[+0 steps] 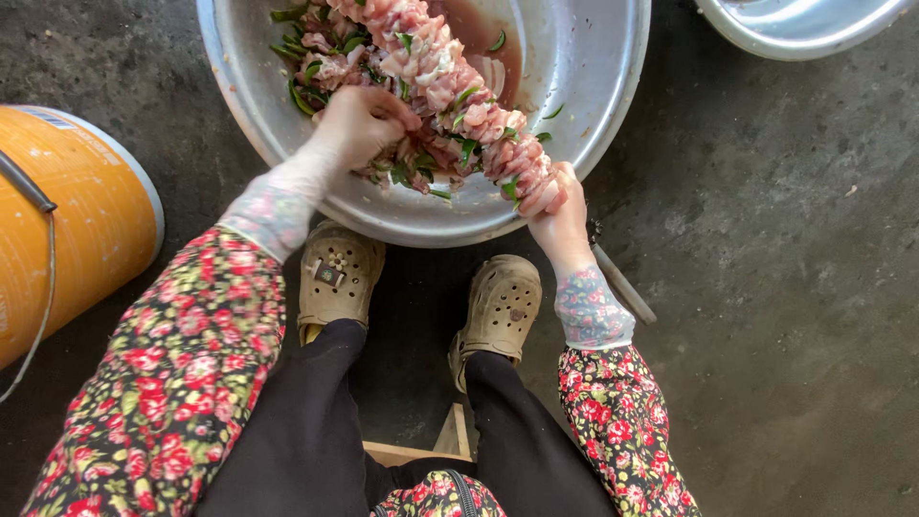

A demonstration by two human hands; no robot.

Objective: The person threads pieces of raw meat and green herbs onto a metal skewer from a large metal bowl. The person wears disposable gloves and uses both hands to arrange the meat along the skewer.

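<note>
Right hand (pixel 560 215) clamped on skewer (pixel 450 91) near end; left hand (pixel 359 123) gripping meat (pixel 421 158) beside it; axis runs up-left over basin (pixel 593 115).

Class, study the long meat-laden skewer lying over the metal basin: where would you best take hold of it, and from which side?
Grip the skewer at its near end, where the right hand already clasps it by the basin rim, coming from below that end. The meat is packed thick and looks slippery along the length, so the narrow tip probably gives the firmest hold. The left hand can steady the middle from the side.
</note>
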